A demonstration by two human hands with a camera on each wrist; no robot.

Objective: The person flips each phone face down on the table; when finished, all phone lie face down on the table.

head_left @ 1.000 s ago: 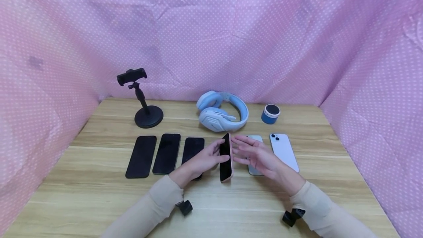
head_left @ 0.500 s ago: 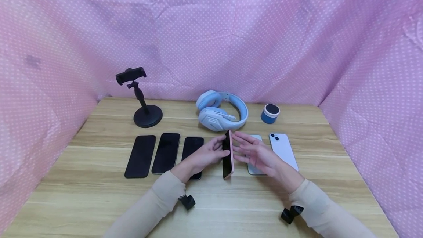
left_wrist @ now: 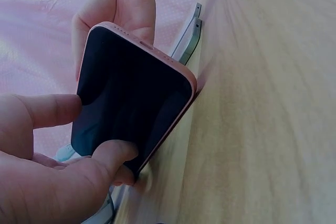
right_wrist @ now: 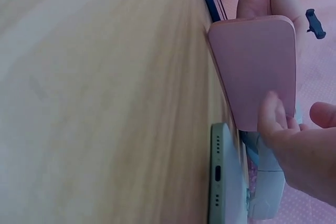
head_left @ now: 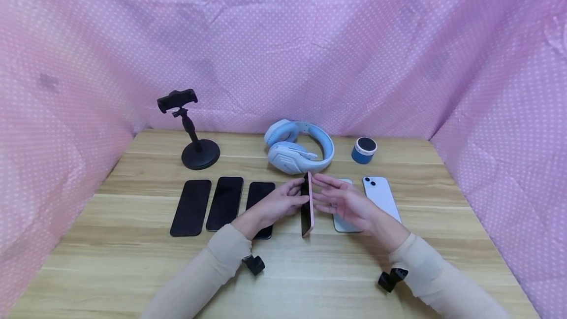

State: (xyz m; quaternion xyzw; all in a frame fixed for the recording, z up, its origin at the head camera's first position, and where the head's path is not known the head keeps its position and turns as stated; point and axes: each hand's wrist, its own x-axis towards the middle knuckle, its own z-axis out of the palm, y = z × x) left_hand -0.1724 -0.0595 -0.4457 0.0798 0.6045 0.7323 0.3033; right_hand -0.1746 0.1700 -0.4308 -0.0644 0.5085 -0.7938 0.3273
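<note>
A pink smartphone (head_left: pixel 307 210) stands on its long edge in the middle of the table, its dark screen (left_wrist: pixel 131 87) towards my left hand. That left hand (head_left: pixel 279 205) holds it, the thumb at its upper edge and the fingertips low on the screen. My right hand (head_left: pixel 352 205) is on the other side with fingers extended. In the right wrist view its fingertips (right_wrist: pixel 270 103) overlap the plain pink back, and its thumb is apart from the phone. Behind my right hand lies a pale smartphone (head_left: pixel 345 223), partly hidden.
To the left lie three black smartphones (head_left: pixel 190 208), the nearest partly behind my left wrist. A white smartphone (head_left: pixel 382 198) lies at right. Farther back stand a black phone stand (head_left: pixel 199 154), light-blue headphones (head_left: pixel 294 156) and a small blue speaker (head_left: pixel 364 151). Polka-dot pink cloth (head_left: pixel 283 53) surrounds the table.
The pink smartphone has tipped more upright, its screen now showing narrower, and has shifted slightly away with my left hand. My right hand stays beside its back.
</note>
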